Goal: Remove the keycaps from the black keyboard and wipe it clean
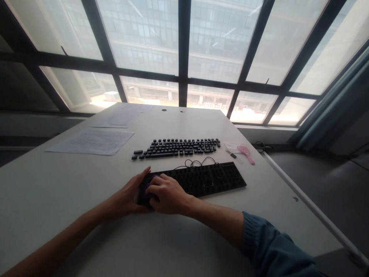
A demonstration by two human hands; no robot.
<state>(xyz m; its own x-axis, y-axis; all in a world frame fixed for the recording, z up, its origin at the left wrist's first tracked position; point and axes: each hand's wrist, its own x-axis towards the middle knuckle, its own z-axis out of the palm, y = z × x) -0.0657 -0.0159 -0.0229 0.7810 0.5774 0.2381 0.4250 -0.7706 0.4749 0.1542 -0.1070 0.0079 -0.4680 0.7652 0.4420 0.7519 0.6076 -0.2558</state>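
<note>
A black keyboard base [207,180] with its keycaps removed lies on the white table [72,184]. My left hand [131,194] rests flat against the base's left end, fingers stretched out. My right hand [167,194] is curled over that same end, its fingers closed round a small purple thing [147,188] that I cannot make out. Behind the base, several black keycaps [177,147] are laid out in rows. The keyboard's black cable [196,162] loops between the keycaps and the base.
A pink brush [247,153] and a small clear packet [233,146] lie right of the keycaps. Printed sheets [92,141] lie at the back left. The table's right edge runs diagonally, with a white rail [311,207] beside it. Large windows stand behind.
</note>
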